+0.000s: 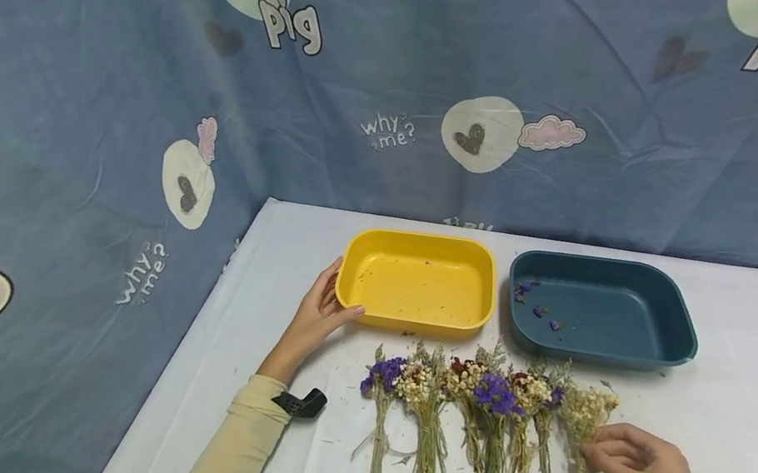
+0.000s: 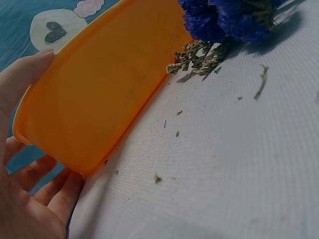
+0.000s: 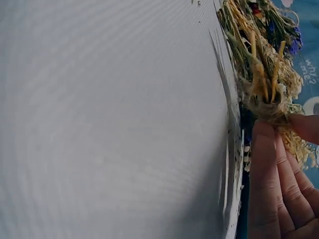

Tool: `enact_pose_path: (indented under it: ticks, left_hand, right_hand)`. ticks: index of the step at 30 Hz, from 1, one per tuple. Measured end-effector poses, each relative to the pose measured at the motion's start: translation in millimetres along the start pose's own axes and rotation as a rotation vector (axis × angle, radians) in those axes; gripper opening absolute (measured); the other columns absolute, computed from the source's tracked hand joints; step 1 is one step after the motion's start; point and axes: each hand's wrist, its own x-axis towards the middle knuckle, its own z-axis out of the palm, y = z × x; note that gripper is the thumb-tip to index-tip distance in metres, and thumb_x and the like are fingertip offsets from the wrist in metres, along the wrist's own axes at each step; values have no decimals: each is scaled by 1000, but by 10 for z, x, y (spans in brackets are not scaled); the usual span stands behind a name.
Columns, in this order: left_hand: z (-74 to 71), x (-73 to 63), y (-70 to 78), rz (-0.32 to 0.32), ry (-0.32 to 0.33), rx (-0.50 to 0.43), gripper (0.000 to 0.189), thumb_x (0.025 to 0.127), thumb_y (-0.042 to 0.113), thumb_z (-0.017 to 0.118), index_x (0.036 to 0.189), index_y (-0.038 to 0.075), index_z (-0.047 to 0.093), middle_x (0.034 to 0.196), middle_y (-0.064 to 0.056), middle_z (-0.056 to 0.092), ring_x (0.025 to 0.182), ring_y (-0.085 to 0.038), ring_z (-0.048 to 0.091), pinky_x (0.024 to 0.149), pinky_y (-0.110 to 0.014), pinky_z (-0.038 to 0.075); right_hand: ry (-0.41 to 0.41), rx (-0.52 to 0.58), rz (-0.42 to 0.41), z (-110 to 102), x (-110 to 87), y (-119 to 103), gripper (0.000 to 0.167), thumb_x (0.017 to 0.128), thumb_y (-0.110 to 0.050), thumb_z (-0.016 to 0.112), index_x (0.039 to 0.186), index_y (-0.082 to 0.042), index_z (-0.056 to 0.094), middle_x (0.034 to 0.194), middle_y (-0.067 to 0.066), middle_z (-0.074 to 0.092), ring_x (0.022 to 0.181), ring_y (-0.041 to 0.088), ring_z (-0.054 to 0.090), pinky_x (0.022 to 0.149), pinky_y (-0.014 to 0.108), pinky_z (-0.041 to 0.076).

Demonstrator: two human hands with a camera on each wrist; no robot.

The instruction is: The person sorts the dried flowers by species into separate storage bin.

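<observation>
At the left end of a yellow plastic basin (image 1: 409,325), my left hand (image 1: 321,307) holds the corner. Its thumb (image 2: 30,69) lies at the rim and the other fingers reach round the end wall. My right hand (image 1: 636,464) pinches the tied stems of a pale yellow dried flower bunch (image 1: 586,417) between thumb and fingers. This bunch is the rightmost in a row of dried bouquets. Purple flowers (image 1: 494,394), a cream-flowered bunch (image 1: 424,388) and a smaller purple one (image 1: 385,373) lie to its left, stems toward me.
A dark blue basin (image 1: 601,356) stands right of the yellow one, with a few purple petals (image 1: 539,311) inside. Bits of stem litter the white tablecloth (image 1: 341,450). Behind hangs a printed blue curtain (image 1: 384,34).
</observation>
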Motion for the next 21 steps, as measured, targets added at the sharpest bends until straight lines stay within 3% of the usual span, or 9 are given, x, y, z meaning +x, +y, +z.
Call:
enact_pose_path:
  ticks: [7,15,21]
  left_hand:
    - [9,12,7,-4,3,-5,93,92,20,80,164,34,23,166,-1,36,153,-22,39,117,-21,42]
    - [11,19,16,-2,4,-3,93,92,21,81,164,34,23,167,0,34,154,-21,38,118,-22,41]
    - [11,9,26,-12,6,-16,94,92,18,80,164,32,23,166,-3,36,153,-22,39,120,-27,41]
  right_hand:
    - [14,43,-99,-31,-28,-16,30,94,-7,75,115,11,65,86,-7,80,75,9,75,65,33,65]
    - [44,-42,-168,-59,-36,-98,27,94,-8,75,115,7,67,87,-12,78,76,4,74,66,24,63]
    - [40,-65,-171,-83,-2,-195,29,95,-11,75,116,6,67,87,-12,77,76,3,74,65,27,64]
